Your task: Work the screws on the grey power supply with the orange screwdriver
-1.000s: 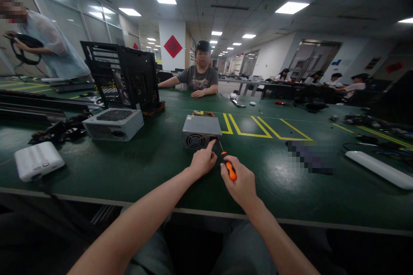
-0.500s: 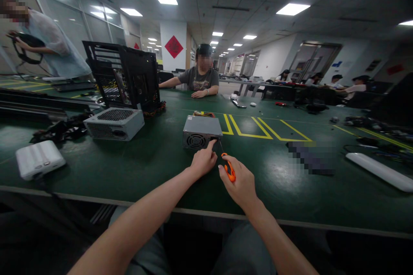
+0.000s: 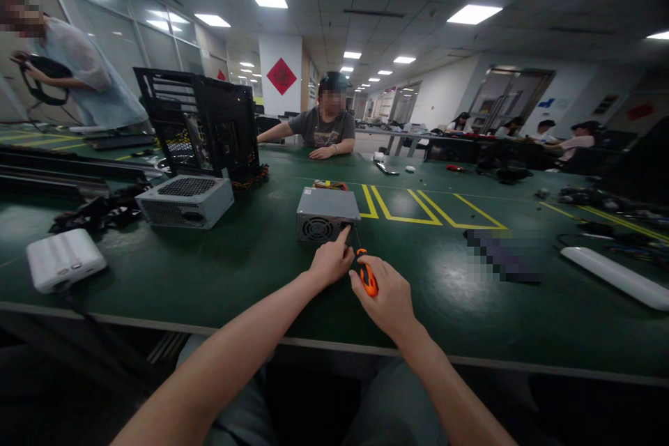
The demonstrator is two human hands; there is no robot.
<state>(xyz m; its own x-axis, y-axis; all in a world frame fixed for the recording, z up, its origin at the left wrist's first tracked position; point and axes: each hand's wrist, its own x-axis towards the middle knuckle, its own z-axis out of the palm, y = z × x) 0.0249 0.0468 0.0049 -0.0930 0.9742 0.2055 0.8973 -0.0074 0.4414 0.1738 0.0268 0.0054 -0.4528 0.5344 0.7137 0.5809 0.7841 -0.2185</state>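
A small grey power supply unit (image 3: 327,214) with a round fan grille sits on the green table (image 3: 235,258) in front of me. My left hand (image 3: 330,263) has its index finger stretched out, touching the unit's near right corner, with the other fingers curled. My right hand (image 3: 387,300) is closed round the orange handle of a screwdriver (image 3: 366,272). Its thin shaft points up at the same corner of the unit.
A larger grey power supply (image 3: 185,200) and an open black computer case (image 3: 201,122) stand at left. A white box (image 3: 63,259) lies near the front left edge. A person sits across the table, another stands far left. A white bar (image 3: 617,275) lies at right.
My right hand has drawn slightly left and closer to the unit, turning the orange handle in its grip. My left finger stays on the unit's corner.
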